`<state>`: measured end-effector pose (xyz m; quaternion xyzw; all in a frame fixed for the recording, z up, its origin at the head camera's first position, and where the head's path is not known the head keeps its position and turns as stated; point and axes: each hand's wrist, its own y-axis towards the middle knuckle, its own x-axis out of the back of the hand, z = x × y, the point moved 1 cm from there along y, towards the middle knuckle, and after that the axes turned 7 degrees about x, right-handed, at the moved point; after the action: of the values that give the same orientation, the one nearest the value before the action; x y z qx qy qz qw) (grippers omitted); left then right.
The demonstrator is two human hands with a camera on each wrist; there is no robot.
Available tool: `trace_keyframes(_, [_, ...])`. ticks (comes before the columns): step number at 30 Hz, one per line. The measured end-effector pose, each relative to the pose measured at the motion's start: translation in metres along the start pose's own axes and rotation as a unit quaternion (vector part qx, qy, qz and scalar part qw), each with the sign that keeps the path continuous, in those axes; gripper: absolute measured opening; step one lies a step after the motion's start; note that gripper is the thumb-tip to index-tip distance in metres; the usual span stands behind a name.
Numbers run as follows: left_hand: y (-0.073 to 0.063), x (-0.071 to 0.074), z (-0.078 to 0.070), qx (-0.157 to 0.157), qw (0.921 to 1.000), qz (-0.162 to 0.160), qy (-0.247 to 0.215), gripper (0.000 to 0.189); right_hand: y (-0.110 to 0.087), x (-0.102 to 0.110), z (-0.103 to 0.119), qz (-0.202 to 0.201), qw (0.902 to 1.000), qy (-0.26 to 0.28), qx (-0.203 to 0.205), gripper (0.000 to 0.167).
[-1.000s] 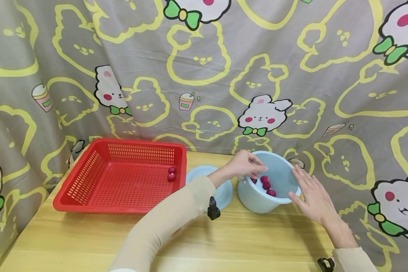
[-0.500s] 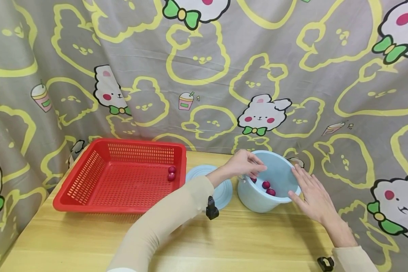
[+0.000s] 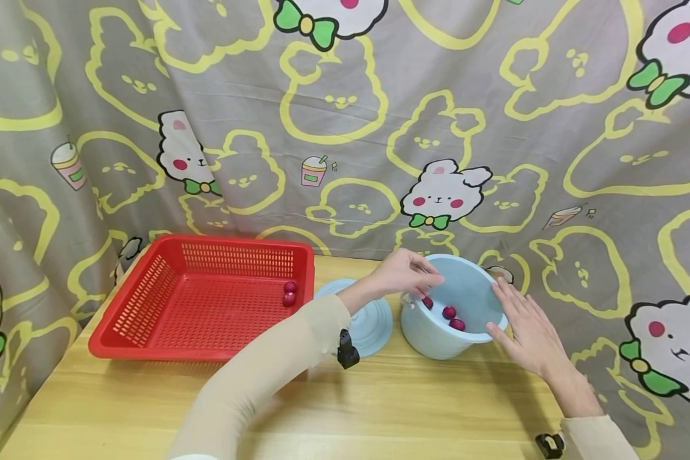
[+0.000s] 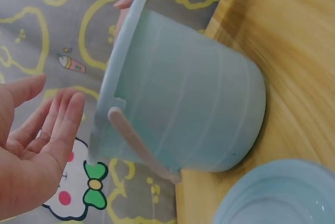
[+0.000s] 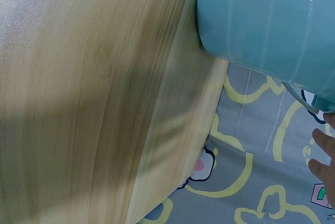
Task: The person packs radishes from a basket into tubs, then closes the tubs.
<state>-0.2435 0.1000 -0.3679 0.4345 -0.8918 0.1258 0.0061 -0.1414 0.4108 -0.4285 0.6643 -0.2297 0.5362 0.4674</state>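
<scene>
A light blue bucket (image 3: 445, 342) stands upright on the table, with three dark red, plum-like fruits (image 3: 457, 324) visible inside. My left hand (image 3: 405, 275) is over the bucket's left rim; in the left wrist view its fingers (image 4: 68, 124) are loosely bent with nothing between them and the thumb. On the opposite side, my right hand (image 3: 529, 326) rests along the rim with its fingers extended. Two more of the dark red fruits (image 3: 289, 298) lie against the right wall of a red plastic basket (image 3: 207, 352). The bucket's handle (image 4: 138, 143) hangs down its side.
Between basket and bucket lies a round light blue lid (image 3: 374, 319), partly behind my left forearm. The wooden table (image 3: 425, 409) runs back to a grey patterned curtain (image 3: 345, 160). A black wrist mount (image 3: 347, 350) sticks out below my left sleeve.
One fruit seen above the others in the bucket a second ago no longer shows there. My left hand has drawn slightly left and up. The right hand keeps its place on the rim.
</scene>
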Motion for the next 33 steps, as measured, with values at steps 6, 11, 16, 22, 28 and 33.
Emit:
trace_keyframes(6, [-0.006,0.011,-0.003,-0.018,0.9998,0.001,0.004,0.022,0.0,0.0,0.0,0.0,1.0,0.002,0.001,0.077])
trace_keyframes(11, [-0.013,0.023,-0.006,-0.03,0.9993,-0.003,0.023,0.025,0.0,0.0,0.0,0.002,1.0,0.001,0.001,0.077])
trace_keyframes(16, [-0.023,0.039,-0.009,-0.036,0.9984,-0.011,0.041,0.025,0.0,0.0,-0.001,0.005,1.0,-0.001,-0.001,0.078])
trace_keyframes(22, [-0.036,0.061,-0.011,-0.025,0.9977,-0.025,0.058,0.027,0.0,-0.001,-0.002,0.006,1.0,0.0,-0.002,0.078])
trace_keyframes(28, [-0.048,0.084,-0.006,-0.019,0.9973,-0.042,0.057,0.026,0.0,-0.001,-0.001,0.006,1.0,-0.004,-0.002,0.078])
trace_keyframes(33, [-0.057,0.106,-0.001,-0.018,0.9966,-0.062,0.052,0.025,0.0,-0.001,-0.001,0.007,1.0,-0.003,-0.005,0.079])
